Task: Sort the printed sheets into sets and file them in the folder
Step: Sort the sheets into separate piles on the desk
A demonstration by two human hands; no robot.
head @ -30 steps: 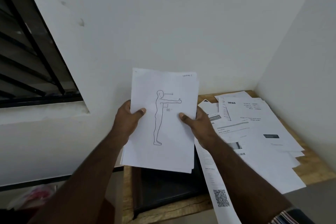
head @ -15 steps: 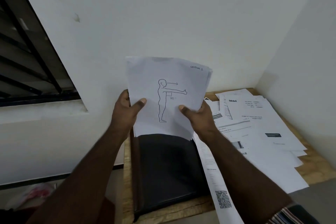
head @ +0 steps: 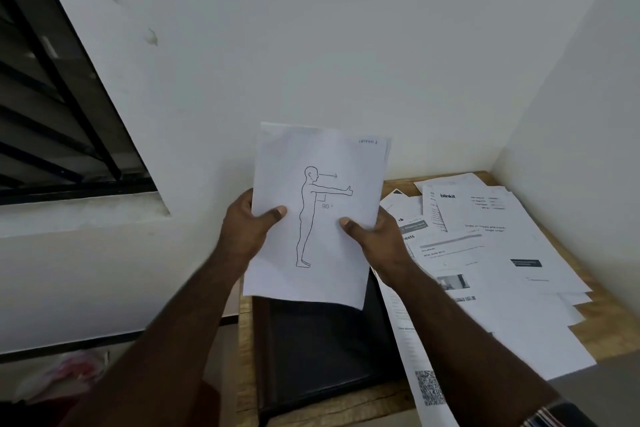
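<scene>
window: dark barred window (head: 52,107) far left, set in the white wall, not part of any of this

left hand: left hand (head: 246,229) grips the left edge of the stack, thumb on the front, fingers curled behind, so it's clamped on paper and not just steadying it

held stack: thin stack of white printed sheets with a line drawing of a standing figure on top (head: 315,218), held up near vertical by both hands above the folder, bottom edge just over it. Looks to me like they're squaring up a finished set before it goes in

folder: black leather-look folder (head: 322,350) lying flat on the left end of the table, straight under the stack, so the drop-in is short

right hand: right hand (head: 377,239) mirrors the left, thumb in front, pinching the right edge

loose sheets: overlapping white printouts (head: 491,253) fanned across the right side, one with a QR code near the front edge, probably still unsorted

table: light wooden table (head: 602,319) tucked into the wall corner
</scene>
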